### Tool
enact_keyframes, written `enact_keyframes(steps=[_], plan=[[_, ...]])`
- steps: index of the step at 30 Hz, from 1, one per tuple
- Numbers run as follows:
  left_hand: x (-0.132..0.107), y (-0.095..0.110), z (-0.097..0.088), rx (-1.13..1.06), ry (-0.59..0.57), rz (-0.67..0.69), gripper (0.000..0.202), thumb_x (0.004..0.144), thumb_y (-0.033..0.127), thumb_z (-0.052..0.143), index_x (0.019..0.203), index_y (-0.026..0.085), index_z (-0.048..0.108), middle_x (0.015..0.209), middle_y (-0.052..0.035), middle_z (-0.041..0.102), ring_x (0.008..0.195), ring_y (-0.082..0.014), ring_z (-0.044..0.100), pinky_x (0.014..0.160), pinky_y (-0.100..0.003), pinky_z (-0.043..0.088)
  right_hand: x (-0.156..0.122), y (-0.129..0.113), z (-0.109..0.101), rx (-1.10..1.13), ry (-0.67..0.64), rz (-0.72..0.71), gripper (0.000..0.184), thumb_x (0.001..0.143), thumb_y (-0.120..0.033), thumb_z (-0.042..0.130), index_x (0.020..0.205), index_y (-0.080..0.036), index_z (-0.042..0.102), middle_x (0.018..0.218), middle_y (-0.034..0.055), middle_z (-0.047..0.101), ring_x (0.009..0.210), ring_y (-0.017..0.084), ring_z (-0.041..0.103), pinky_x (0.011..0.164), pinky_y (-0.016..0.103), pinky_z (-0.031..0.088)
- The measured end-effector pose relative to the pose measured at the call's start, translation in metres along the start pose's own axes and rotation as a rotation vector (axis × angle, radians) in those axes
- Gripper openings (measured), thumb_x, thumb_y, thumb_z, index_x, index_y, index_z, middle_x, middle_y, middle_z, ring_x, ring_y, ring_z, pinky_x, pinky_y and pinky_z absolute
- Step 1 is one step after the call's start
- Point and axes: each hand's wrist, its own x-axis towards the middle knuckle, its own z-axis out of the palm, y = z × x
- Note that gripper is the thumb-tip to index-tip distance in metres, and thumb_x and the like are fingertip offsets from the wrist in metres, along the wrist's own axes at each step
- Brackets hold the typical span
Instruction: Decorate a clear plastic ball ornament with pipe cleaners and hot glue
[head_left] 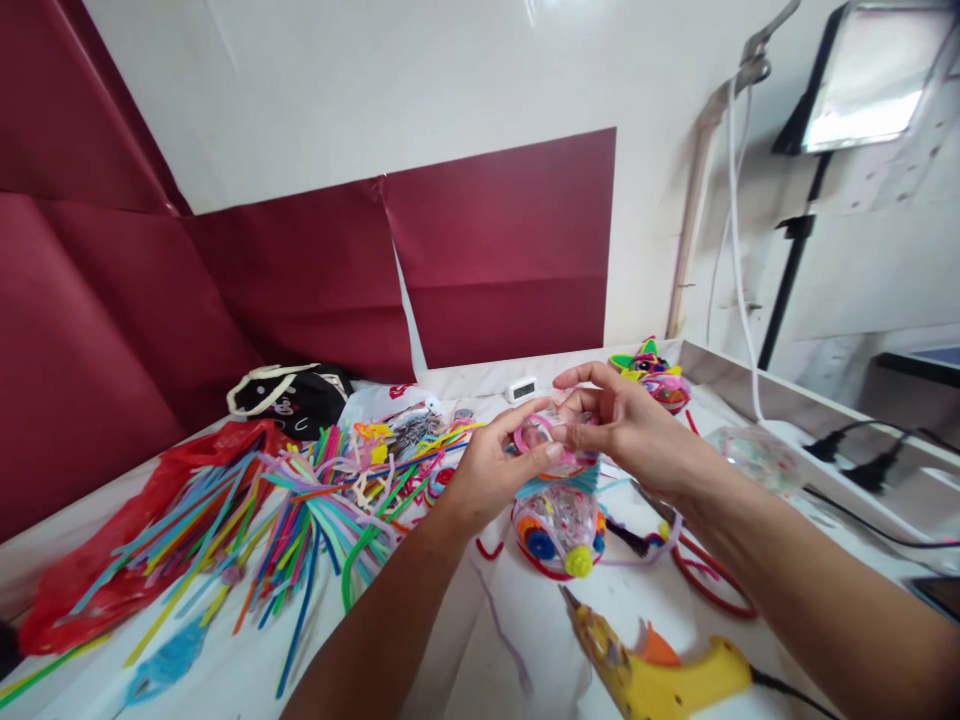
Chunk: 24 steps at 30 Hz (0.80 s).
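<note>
A clear plastic craft figure (559,500) sits in front of me, trimmed with pipe cleaners: a blue and orange coil on one side, a yellow ball at its near end, a light blue band behind. My left hand (499,465) grips its upper part, thumb on the pink pipe cleaner (523,432) that rings the plastic. From the other side my right hand (619,425) pinches at the top of the same part, thumb and fingers closed, one finger stretched out above. Whatever lies between the right fingertips is hidden. A yellow hot glue gun (675,680) lies close in front.
Many coloured pipe cleaners (300,510) are heaped at left on a red plastic bag (112,560). A black pouch (300,400), a small white digital display (520,389) and a finished-looking colourful figure (652,378) stand behind. Plugs and cords (862,460) run along the right edge.
</note>
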Motion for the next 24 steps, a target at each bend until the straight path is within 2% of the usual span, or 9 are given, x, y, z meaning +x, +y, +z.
enact_keyframes(steps=[18,24], plan=[[0.002,0.002,0.0024,-0.117,-0.001,-0.039,0.054,0.073,0.023,0.072,0.125,0.017,0.062,0.124,-0.0106,0.065,0.117,-0.0281,0.057,0.095,-0.039,0.048,0.0027,0.0031,-0.0018,0.036,-0.027,0.0,0.047,0.061,-0.012,0.073,0.099,-0.022,0.047,0.064,-0.0078,0.053,0.056,0.01,0.047,0.055,0.025,0.035],[0.0012,0.0037,0.0035,-0.176,0.007,-0.05,0.047,0.073,0.024,0.073,0.119,0.017,0.066,0.115,-0.0094,0.068,0.104,-0.0238,0.062,0.09,-0.034,0.048,0.0038,0.0052,-0.0005,0.01,-0.055,-0.037,0.038,0.071,-0.019,0.071,0.101,-0.021,0.047,0.069,-0.0063,0.053,0.059,0.01,0.047,0.057,0.025,0.036]])
